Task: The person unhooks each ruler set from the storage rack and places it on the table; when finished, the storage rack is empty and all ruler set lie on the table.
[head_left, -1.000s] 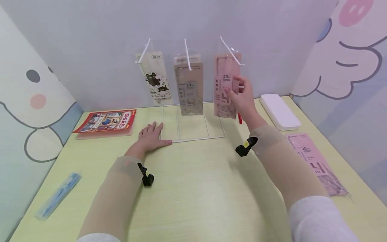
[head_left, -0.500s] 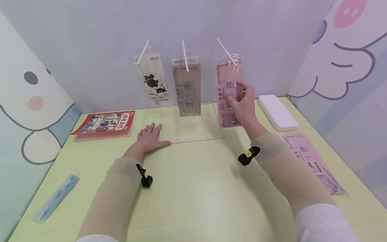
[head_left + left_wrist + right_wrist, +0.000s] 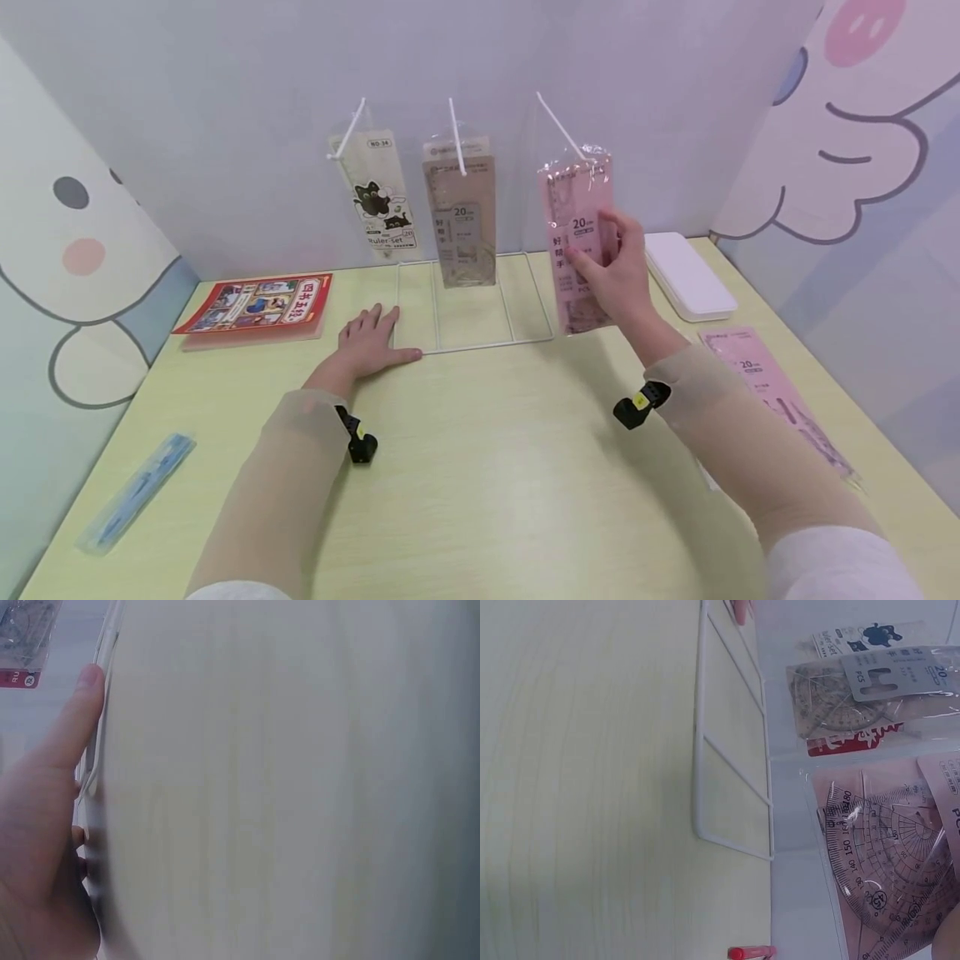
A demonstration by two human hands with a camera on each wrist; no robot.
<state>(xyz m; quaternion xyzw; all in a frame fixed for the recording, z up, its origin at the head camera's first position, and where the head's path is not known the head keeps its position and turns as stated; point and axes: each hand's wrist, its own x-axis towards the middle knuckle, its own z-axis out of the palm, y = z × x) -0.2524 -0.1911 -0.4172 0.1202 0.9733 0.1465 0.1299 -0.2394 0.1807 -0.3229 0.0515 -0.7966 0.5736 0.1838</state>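
Observation:
My right hand pinches a pink ruler-set pack by its right side, thumb in front. The pack's top is at the front end of the right white hook; I cannot tell whether it still hangs there. A protractor shows through the pack in the right wrist view. My left hand rests with fingers spread on the table, at the left end of the white wire rack's base. Beside the pink pack hang a brownish ruler-set pack and a cat-printed ruler set.
A red book lies at the left back, with a blue packaged item nearer me. To the right are a white case and another pink ruler-set pack. A red pen lies by the wall.
My right hand has drawn the pink pack toward me, down and slightly right along the hook to its front end. The left hand has stayed in place.

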